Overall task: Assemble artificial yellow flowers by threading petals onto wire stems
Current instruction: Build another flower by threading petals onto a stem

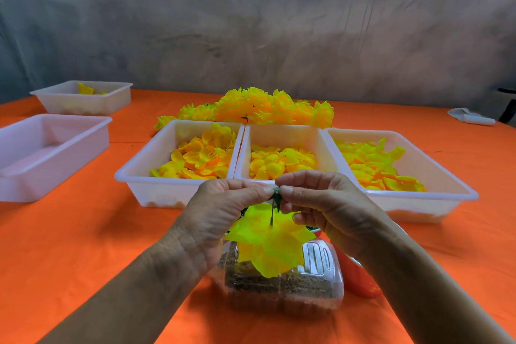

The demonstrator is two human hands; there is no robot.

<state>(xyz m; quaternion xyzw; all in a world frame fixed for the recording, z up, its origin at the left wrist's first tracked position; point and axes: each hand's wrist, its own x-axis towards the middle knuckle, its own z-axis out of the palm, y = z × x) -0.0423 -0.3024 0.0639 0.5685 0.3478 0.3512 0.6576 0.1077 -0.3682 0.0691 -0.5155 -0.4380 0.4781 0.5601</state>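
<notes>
My left hand (220,215) and my right hand (321,204) meet at the fingertips and together pinch a small green calyx piece (276,195) at the top of a thin wire stem (271,215). Below it on the stem hangs a half-built yellow flower (273,243) of layered petals. Behind my hands stand three white trays of loose yellow petals: the left tray (134,173), the middle tray (282,134) and the right tray (435,176). A heap of finished yellow flowers (259,106) lies beyond the trays.
A clear plastic container (282,290) with brown contents sits under the flower, with an orange object (360,279) beside it. An empty white tray (53,148) is at the left, another tray (83,100) with a few petals behind it. Orange cloth (83,246) covers the table.
</notes>
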